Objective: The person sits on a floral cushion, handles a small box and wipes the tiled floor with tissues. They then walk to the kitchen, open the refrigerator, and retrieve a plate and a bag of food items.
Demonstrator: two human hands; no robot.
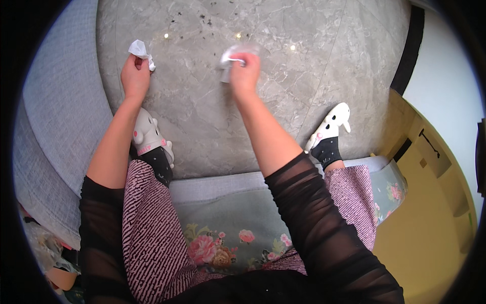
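Observation:
My left hand (135, 78) pinches a crumpled white tissue (138, 48) above my left shoe. Farther right, my right hand (245, 74) grips another white tissue (226, 75); this one is blurred, and part of it hides behind my fingers. Both hands are over the grey marble-patterned floor tiles (197, 114). Whether either tissue touches the floor, I cannot tell. Small dark scraps (203, 17) lie scattered on the tiles beyond my hands.
I sit on a seat with a floral cover (235, 212). A blue-grey upholstered sofa part (60, 95) flanks my left. White clogs (146, 127) are on my feet. To the right stands a yellowish wooden cabinet (421, 212). Plastic bags (43, 243) lie at lower left.

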